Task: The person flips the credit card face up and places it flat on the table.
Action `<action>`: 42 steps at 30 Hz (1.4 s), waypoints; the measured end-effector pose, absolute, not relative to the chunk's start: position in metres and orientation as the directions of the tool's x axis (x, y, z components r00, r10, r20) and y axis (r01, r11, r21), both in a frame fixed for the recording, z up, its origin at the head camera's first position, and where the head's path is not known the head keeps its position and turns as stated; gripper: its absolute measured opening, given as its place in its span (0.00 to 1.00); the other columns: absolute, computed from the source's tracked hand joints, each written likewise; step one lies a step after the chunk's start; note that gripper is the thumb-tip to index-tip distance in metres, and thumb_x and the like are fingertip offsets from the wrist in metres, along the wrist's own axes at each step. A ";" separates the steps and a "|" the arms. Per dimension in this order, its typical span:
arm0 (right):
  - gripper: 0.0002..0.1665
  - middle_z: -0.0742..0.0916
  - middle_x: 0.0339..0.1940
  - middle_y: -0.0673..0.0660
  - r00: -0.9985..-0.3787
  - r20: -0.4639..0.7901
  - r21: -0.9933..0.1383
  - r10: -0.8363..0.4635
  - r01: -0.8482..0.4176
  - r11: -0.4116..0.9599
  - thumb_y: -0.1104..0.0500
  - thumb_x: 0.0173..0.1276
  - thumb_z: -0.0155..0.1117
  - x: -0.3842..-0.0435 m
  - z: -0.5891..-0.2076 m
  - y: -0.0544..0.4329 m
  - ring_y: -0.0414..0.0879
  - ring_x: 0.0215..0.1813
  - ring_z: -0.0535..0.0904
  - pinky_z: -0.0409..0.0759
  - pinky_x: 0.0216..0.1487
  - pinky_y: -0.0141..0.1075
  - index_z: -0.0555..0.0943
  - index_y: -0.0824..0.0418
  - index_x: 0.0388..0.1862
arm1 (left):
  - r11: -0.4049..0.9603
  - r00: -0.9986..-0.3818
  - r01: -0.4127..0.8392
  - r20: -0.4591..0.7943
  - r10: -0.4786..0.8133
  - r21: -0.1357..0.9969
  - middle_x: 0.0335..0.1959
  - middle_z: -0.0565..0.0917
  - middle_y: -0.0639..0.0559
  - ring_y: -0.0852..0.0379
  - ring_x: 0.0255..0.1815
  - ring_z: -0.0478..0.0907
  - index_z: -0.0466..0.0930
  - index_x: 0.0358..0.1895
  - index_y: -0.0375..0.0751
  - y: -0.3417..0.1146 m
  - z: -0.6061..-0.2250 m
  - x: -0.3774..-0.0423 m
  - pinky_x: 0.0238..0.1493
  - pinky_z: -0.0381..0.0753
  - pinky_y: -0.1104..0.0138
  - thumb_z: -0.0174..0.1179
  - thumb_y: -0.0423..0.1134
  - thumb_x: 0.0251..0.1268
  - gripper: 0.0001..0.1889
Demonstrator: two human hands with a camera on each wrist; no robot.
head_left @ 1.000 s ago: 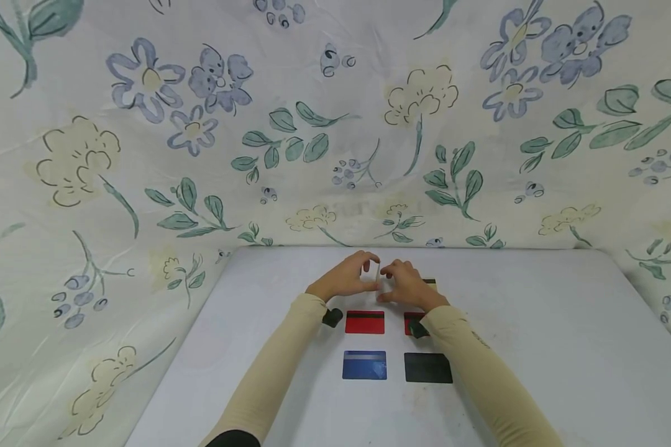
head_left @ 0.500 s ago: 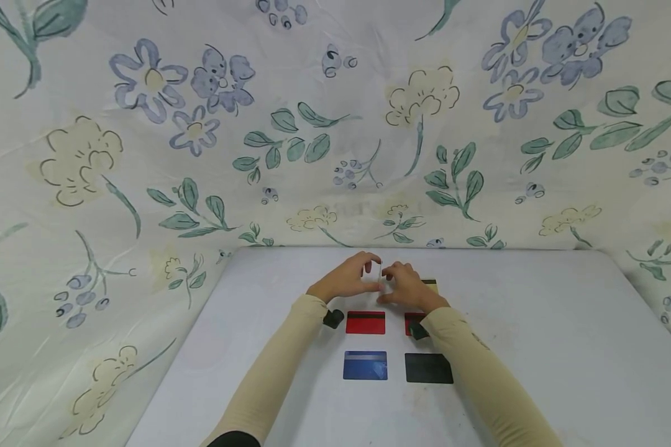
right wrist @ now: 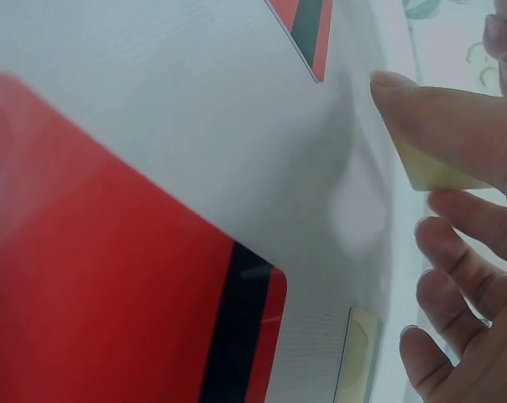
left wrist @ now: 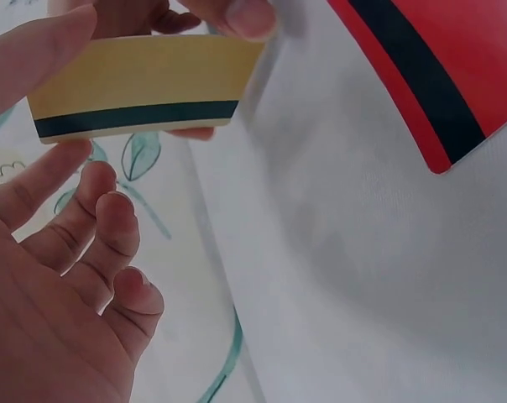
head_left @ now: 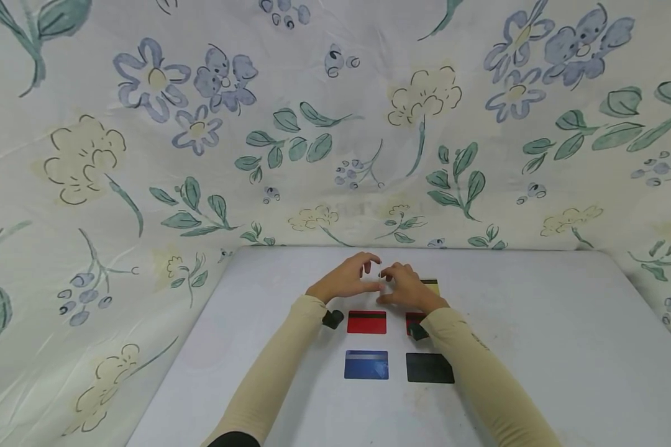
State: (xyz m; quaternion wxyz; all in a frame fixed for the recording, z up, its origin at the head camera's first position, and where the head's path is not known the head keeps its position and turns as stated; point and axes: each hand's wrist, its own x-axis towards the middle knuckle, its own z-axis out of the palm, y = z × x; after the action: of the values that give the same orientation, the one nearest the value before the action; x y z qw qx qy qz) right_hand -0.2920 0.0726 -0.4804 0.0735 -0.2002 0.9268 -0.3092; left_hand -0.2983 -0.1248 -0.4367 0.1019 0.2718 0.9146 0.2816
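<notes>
Although the left hand (head_left: 346,277) and right hand (head_left: 407,288) keep the position of a second ago, the yellow card (left wrist: 144,75) pinched between the thumb and fingers of each appears slightly turned: its pale edge, plain then in the head view, is now barely discernible. It is held clear of the worktop (head_left: 537,341), judged a mid-air adjustment, no placement made; the blue card (head_left: 366,365) and black card (head_left: 429,369) lie undisturbed
</notes>
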 end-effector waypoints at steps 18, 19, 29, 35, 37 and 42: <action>0.33 0.82 0.53 0.60 -0.912 -0.012 -0.579 -0.410 -0.328 0.746 0.51 0.60 0.81 -0.295 -0.479 0.080 0.54 0.56 0.72 0.73 0.62 0.53 0.82 0.62 0.61 | 0.713 -0.855 0.414 -0.026 0.517 0.565 0.49 0.77 0.42 0.52 0.45 0.72 0.69 0.72 0.40 -0.135 -0.436 -0.299 0.43 0.75 0.65 0.70 0.48 0.65 0.35; 0.33 0.82 0.53 0.60 -0.912 -0.014 -0.578 -0.409 -0.327 0.748 0.51 0.60 0.81 -0.295 -0.479 0.080 0.54 0.55 0.72 0.74 0.61 0.53 0.82 0.62 0.61 | 0.712 -0.856 0.413 -0.024 0.516 0.568 0.49 0.77 0.43 0.52 0.45 0.72 0.69 0.72 0.40 -0.135 -0.436 -0.299 0.43 0.74 0.65 0.70 0.47 0.65 0.35; 0.33 0.82 0.53 0.59 -0.919 -0.017 -0.571 -0.394 -0.315 0.758 0.50 0.59 0.81 -0.296 -0.477 0.081 0.54 0.56 0.72 0.74 0.63 0.53 0.82 0.62 0.61 | 0.725 -0.871 0.387 -0.032 0.491 0.570 0.47 0.77 0.44 0.52 0.44 0.71 0.69 0.72 0.40 -0.142 -0.438 -0.301 0.41 0.72 0.65 0.71 0.48 0.64 0.36; 0.33 0.82 0.53 0.59 -0.920 -0.015 -0.567 -0.392 -0.315 0.761 0.50 0.58 0.82 -0.298 -0.478 0.083 0.54 0.55 0.71 0.73 0.61 0.52 0.83 0.61 0.60 | 0.746 -0.884 0.360 -0.051 0.464 0.560 0.47 0.76 0.44 0.51 0.46 0.72 0.70 0.71 0.41 -0.146 -0.440 -0.301 0.43 0.73 0.63 0.71 0.48 0.64 0.35; 0.32 0.82 0.53 0.59 -0.921 -0.019 -0.567 -0.389 -0.311 0.763 0.49 0.59 0.82 -0.299 -0.479 0.083 0.54 0.56 0.71 0.73 0.62 0.52 0.83 0.61 0.59 | 0.756 -0.889 0.347 -0.062 0.453 0.555 0.48 0.76 0.45 0.51 0.48 0.72 0.70 0.70 0.43 -0.147 -0.440 -0.300 0.45 0.74 0.62 0.71 0.49 0.64 0.34; 0.31 0.82 0.53 0.58 -0.924 -0.027 -0.558 -0.381 -0.302 0.773 0.49 0.59 0.81 -0.301 -0.480 0.084 0.54 0.57 0.72 0.73 0.62 0.52 0.83 0.59 0.58 | 0.786 -0.898 0.320 -0.095 0.429 0.529 0.48 0.76 0.46 0.52 0.50 0.72 0.71 0.70 0.45 -0.149 -0.443 -0.302 0.48 0.75 0.61 0.70 0.50 0.64 0.33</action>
State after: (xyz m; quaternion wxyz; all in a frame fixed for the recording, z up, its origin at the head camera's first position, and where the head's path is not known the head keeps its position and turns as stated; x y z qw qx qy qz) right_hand -0.3005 0.0839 -0.4799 0.0693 -0.1818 0.9390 -0.2835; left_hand -0.3018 -0.1491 -0.4434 0.1054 0.1995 0.9391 0.2592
